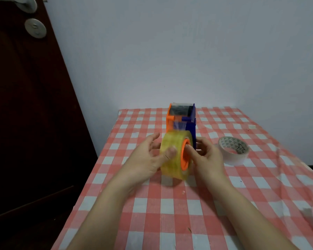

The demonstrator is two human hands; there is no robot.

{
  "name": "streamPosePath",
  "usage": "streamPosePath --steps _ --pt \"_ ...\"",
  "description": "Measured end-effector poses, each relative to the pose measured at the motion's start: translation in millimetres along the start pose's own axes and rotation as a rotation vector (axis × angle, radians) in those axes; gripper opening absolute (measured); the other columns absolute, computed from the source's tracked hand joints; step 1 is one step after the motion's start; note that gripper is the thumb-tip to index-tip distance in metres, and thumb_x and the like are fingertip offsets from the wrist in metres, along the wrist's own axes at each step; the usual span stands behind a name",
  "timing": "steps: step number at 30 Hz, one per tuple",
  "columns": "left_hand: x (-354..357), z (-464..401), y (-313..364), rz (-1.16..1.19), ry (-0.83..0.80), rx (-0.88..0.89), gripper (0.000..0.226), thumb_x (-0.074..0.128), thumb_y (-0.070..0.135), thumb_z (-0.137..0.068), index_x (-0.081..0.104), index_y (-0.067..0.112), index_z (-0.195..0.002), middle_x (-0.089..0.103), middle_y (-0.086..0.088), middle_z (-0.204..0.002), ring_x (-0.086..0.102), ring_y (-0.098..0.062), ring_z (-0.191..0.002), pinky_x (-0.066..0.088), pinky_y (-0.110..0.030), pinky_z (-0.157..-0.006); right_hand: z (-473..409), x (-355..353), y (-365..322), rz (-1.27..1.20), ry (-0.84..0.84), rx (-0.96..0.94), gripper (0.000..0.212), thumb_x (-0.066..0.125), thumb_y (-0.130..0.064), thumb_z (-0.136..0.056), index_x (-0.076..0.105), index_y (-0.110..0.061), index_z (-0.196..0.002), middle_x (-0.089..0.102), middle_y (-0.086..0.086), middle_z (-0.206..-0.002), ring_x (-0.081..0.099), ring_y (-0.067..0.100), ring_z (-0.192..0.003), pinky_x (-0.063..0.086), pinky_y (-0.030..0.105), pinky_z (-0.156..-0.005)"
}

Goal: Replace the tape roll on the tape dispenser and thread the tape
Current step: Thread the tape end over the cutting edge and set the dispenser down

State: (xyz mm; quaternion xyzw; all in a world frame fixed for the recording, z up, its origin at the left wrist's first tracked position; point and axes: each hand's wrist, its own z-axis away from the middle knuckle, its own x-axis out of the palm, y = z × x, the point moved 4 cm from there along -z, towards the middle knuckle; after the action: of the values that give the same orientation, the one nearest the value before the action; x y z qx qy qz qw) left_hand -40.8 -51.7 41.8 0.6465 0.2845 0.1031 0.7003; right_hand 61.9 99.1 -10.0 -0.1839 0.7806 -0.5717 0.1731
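Note:
An orange and blue tape dispenser (182, 120) stands in the middle of the table, its cutter end pointing away from me. A thick yellowish clear tape roll (172, 159) on an orange hub (185, 154) sits at its near end. A strip of tape runs from the roll up into the dispenser. My left hand (148, 156) holds the roll from the left, thumb pressed on its outer face. My right hand (208, 154) holds the right side, thumb on the orange hub, fingers curled behind it.
A nearly spent white roll (233, 150) with a patterned core lies on the red-and-white checked tablecloth (170, 213) right of my right hand. A dark wooden door (25, 123) stands left of the table, a pale wall behind.

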Motion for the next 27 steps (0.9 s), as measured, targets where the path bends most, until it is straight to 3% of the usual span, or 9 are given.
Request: streamPosePath --steps 3,7,11,16,18,20,23,25,27 --pt "14 0 -11 0.017 0.042 0.003 0.096 0.093 0.054 -0.056 0.047 0.039 -0.138 0.065 0.012 -0.133 0.068 -0.012 -0.117 0.059 -0.041 -0.098 -1 -9 -4 0.062 0.132 0.003 0.019 0.076 -0.028 -0.083 0.065 -0.02 -0.097 0.07 -0.008 -0.088 0.066 0.011 -0.082 0.053 0.025 -0.066" --pt "22 -7 -18 0.078 0.193 0.03 0.049 0.085 0.022 -0.081 0.061 0.034 -0.121 0.075 0.008 -0.115 0.073 -0.014 -0.106 0.062 -0.042 -0.091 -2 -15 -4 0.013 0.138 0.013 0.021 0.078 -0.032 -0.08 0.068 -0.02 -0.093 0.072 -0.004 -0.086 0.067 0.013 -0.079 0.051 0.023 -0.064" --pt "22 -8 -20 0.168 0.249 0.038 0.042 0.085 0.02 -0.081 0.068 0.027 -0.119 0.079 0.006 -0.107 0.076 -0.014 -0.1 0.063 -0.041 -0.09 -4 -15 -4 -0.089 0.051 0.065 0.015 0.072 -0.037 -0.085 0.067 -0.032 -0.098 0.071 -0.006 -0.096 0.068 0.012 -0.09 0.053 0.024 -0.067" --pt "23 -11 -26 0.271 0.329 -0.013 0.036 0.087 0.026 -0.079 0.07 0.027 -0.112 0.08 0.004 -0.103 0.077 -0.019 -0.098 0.062 -0.048 -0.09 -3 -11 -5 -0.03 -0.049 0.025 0.039 0.067 -0.038 -0.089 0.061 -0.03 -0.127 0.07 -0.003 -0.109 0.068 0.009 -0.099 0.055 0.026 -0.081" --pt "25 -10 -27 0.274 0.382 -0.011 0.036 0.087 0.024 -0.08 0.069 0.026 -0.111 0.08 0.003 -0.103 0.077 -0.018 -0.097 0.062 -0.047 -0.09 -3 -21 -13 0.088 0.103 -0.105 0.03 0.062 -0.03 -0.094 0.063 -0.024 -0.123 0.068 -0.006 -0.11 0.064 0.005 -0.099 0.051 0.02 -0.084" --pt "29 -8 -28 0.239 0.439 -0.016 0.04 0.087 0.024 -0.079 0.064 0.026 -0.112 0.076 0.004 -0.104 0.075 -0.015 -0.096 0.062 -0.044 -0.088 -4 -38 -17 0.354 0.321 -0.23 0.026 0.057 -0.023 -0.092 0.064 -0.019 -0.117 0.066 -0.003 -0.113 0.057 0.017 -0.109 0.042 0.025 -0.094" --pt "38 -11 -35 0.303 0.49 -0.081 0.049 0.088 0.028 -0.077 0.059 0.024 -0.117 0.073 0.001 -0.108 0.073 -0.018 -0.098 0.063 -0.046 -0.085 -7 -56 -13 0.609 0.46 -0.123 0.03 0.057 -0.018 -0.087 0.063 -0.015 -0.116 0.056 0.012 -0.123 0.04 0.032 -0.12 0.025 0.028 -0.093" --pt "44 -16 -39 0.394 0.486 -0.131 0.061 0.087 0.038 -0.068 0.061 0.023 -0.12 0.074 -0.003 -0.113 0.074 -0.021 -0.1 0.062 -0.046 -0.086 -7 -57 -15 0.556 0.426 -0.181 0.025 0.059 -0.014 -0.089 0.064 -0.014 -0.114 0.058 0.011 -0.118 0.049 0.028 -0.113 0.031 0.024 -0.092" --pt "53 -21 -40 0.501 0.467 -0.157 0.069 0.083 0.041 -0.063 0.06 0.02 -0.125 0.075 -0.005 -0.115 0.074 -0.023 -0.103 0.061 -0.048 -0.09 -3 -48 -21 0.434 0.269 -0.249 0.02 0.059 -0.019 -0.094 0.065 -0.016 -0.114 0.065 0.002 -0.106 0.062 0.013 -0.091 0.047 0.017 -0.075"
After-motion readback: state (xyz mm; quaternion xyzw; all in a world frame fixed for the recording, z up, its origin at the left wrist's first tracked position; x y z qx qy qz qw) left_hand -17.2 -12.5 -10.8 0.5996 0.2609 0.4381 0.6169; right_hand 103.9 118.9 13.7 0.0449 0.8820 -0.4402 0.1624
